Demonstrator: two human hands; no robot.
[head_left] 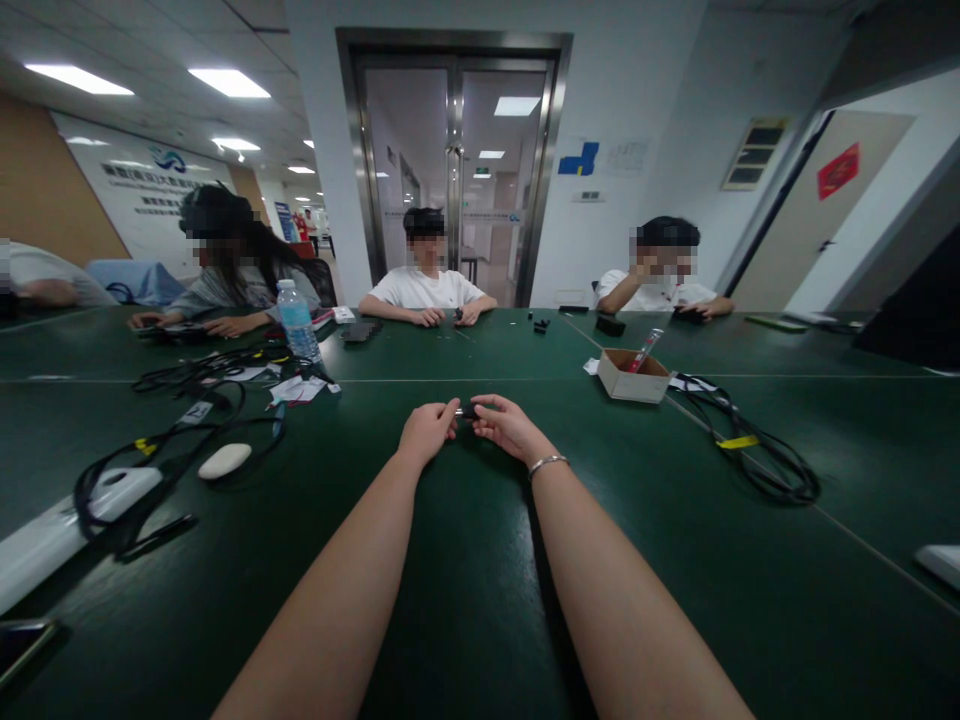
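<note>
Both hands meet over the middle of the green table (465, 540), pinching one small dark object (467, 411) between them. Its left end looks silvery and its right part black; it is too small to tell the kind. My left hand (429, 432) is closed at the silvery end. My right hand (512, 425), with a silver bangle (548, 464) on the wrist, closes its fingertips on the black end. The fingers partly hide the object.
Black cables (202, 400), a white mouse (225, 461) and a water bottle (298, 322) lie or stand left. To the right are a small open box (634, 380) and a coiled cable (757, 455). Several people sit across the table.
</note>
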